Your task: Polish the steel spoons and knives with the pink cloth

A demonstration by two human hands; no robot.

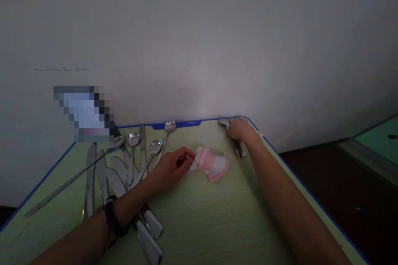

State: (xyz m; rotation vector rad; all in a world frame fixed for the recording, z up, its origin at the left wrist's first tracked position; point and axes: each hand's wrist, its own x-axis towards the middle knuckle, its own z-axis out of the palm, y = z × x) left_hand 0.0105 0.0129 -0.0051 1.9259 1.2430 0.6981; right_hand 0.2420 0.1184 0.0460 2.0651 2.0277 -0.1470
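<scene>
My left hand is closed, its thumb and fingertips pinching the left end of a pink-and-white cloth. The rest of that cloth lies crumpled on the table. Over at the far right corner, my right hand reaches down with curled fingers onto metal cutlery, which sticks out below the hand. A spoon's bowl shows just left of its knuckles. My fingers hide most of these pieces, so their full shapes cannot be made out.
Left of my left forearm lie several table knives, spoons and a long-handled spoon. White-handled pieces point toward me. A blurred-out phone-like screen leans on the wall. The green table has a blue edge.
</scene>
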